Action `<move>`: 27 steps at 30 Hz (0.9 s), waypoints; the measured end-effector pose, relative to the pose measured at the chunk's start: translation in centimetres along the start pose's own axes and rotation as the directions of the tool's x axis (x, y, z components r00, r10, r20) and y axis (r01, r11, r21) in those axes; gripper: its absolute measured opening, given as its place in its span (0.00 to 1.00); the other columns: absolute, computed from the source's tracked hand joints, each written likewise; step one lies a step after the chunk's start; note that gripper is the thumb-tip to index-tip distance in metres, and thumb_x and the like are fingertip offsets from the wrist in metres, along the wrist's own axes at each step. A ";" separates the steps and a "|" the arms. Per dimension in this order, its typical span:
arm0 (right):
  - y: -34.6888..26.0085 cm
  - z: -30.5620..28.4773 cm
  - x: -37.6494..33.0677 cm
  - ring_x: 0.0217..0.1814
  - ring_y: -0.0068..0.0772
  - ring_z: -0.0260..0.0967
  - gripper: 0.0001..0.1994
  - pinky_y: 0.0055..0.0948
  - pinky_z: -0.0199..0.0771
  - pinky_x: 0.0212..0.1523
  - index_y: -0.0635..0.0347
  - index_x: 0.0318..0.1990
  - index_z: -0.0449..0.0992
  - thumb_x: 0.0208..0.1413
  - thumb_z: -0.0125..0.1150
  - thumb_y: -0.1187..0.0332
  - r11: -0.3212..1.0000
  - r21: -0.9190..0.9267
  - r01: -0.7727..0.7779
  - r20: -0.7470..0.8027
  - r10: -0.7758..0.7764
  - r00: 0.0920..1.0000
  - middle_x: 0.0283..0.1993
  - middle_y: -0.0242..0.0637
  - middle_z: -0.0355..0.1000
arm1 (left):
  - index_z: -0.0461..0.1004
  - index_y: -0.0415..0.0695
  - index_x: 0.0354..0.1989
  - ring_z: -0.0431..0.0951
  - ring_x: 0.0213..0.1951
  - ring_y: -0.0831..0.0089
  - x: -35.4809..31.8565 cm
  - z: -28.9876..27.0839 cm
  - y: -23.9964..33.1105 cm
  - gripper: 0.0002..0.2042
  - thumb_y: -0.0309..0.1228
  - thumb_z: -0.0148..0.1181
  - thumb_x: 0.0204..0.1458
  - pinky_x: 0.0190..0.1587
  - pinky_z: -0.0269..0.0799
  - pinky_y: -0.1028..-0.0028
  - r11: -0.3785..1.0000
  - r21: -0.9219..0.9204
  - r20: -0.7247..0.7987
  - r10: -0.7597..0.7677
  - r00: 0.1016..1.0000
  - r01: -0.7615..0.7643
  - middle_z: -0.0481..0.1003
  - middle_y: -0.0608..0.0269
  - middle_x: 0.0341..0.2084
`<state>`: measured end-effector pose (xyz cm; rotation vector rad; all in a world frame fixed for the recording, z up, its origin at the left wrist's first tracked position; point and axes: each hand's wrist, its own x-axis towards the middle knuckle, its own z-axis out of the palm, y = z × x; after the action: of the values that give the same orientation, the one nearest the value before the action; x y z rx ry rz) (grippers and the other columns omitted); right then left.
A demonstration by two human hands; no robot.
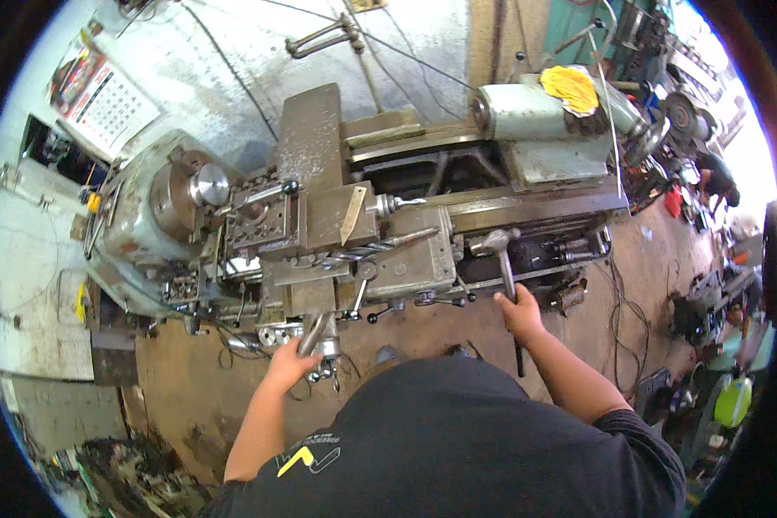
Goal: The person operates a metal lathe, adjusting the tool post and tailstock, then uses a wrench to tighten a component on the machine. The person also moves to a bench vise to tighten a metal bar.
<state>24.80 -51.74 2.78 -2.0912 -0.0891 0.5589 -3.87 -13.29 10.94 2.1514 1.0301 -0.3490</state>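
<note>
I stand at a grey metal lathe [406, 250]. My left hand [290, 363] grips a steel crank handle [313, 332] at the front of the carriage. My right hand [520, 312] is closed around the shaft of a hammer [502, 255], whose head rests on the lathe's front rail. A shiny round workpiece [209, 186] sits in the chuck [174, 200] on the left. A large twist drill bit [375, 249] lies across the carriage. The tailstock [535, 116] stands at the right, with a yellow cloth [570, 88] on top.
Cables [622, 302] trail over the brown floor at the right, among machine parts and a green container [734, 401]. Another person [716, 177] bends over at the far right. A calendar [112, 104] hangs on the pale wall at the left. Scrap metal [121, 470] lies at the lower left.
</note>
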 end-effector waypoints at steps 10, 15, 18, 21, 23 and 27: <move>-0.9 -1.8 4.9 0.26 0.24 0.63 0.13 0.31 0.65 0.30 0.60 0.30 0.73 0.55 0.63 0.59 0.951 0.302 -0.063 -0.006 0.068 0.998 0.25 0.27 0.68 | 0.72 0.35 0.41 0.78 0.41 0.43 12.2 2.0 12.7 0.21 0.40 0.67 0.49 0.44 0.71 0.57 0.978 0.046 -0.484 0.199 0.852 -0.203 0.78 0.40 0.35; 0.6 -3.9 3.1 0.28 0.29 0.66 0.19 0.34 0.67 0.34 0.64 0.34 0.77 0.54 0.66 0.54 0.985 -0.071 -0.156 -0.087 0.149 0.985 0.24 0.34 0.71 | 0.70 0.34 0.37 0.78 0.35 0.44 16.6 3.1 13.2 0.20 0.41 0.66 0.51 0.39 0.72 0.55 0.983 -0.108 -0.477 0.078 0.876 -0.146 0.78 0.40 0.30; 1.2 -4.6 1.0 0.29 0.32 0.68 0.18 0.35 0.68 0.36 0.64 0.36 0.78 0.54 0.66 0.55 0.977 -0.130 -0.172 -0.060 0.166 0.984 0.26 0.36 0.73 | 0.71 0.34 0.34 0.80 0.33 0.46 18.2 3.3 13.0 0.18 0.39 0.65 0.50 0.39 0.75 0.55 0.962 -0.263 -0.412 -0.049 0.910 -0.068 0.78 0.41 0.30; 0.4 -3.8 0.4 0.31 0.34 0.70 0.16 0.35 0.69 0.37 0.63 0.37 0.78 0.54 0.65 0.56 0.968 -0.244 -0.061 -0.041 0.053 0.998 0.28 0.38 0.74 | 0.69 0.34 0.32 0.79 0.22 0.59 18.9 3.4 12.9 0.15 0.34 0.67 0.49 0.26 0.74 0.62 0.814 -0.575 -0.320 -0.133 0.938 -0.081 0.78 0.48 0.25; -0.9 -2.7 0.8 0.33 0.35 0.71 0.16 0.36 0.70 0.38 0.64 0.37 0.77 0.54 0.65 0.58 0.976 -0.216 0.022 0.004 -0.022 1.000 0.30 0.41 0.75 | 0.67 0.36 0.34 0.71 0.15 0.75 18.8 3.5 12.7 0.13 0.29 0.66 0.50 0.16 0.66 0.73 0.781 -0.617 -0.307 -0.124 0.944 -0.098 0.76 0.59 0.22; -5.2 -0.2 3.2 0.30 0.25 0.67 0.13 0.30 0.70 0.36 0.60 0.39 0.76 0.53 0.67 0.61 0.949 -0.311 0.042 0.092 -0.013 0.996 0.26 0.31 0.72 | 0.69 0.35 0.36 0.71 0.16 0.74 18.4 3.1 11.7 0.13 0.28 0.65 0.48 0.17 0.67 0.73 0.741 -0.659 -0.270 -0.072 0.960 -0.130 0.77 0.58 0.23</move>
<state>28.54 -48.09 6.01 -2.3677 -0.2741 0.6557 17.11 -10.03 5.02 1.5585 1.0626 0.3315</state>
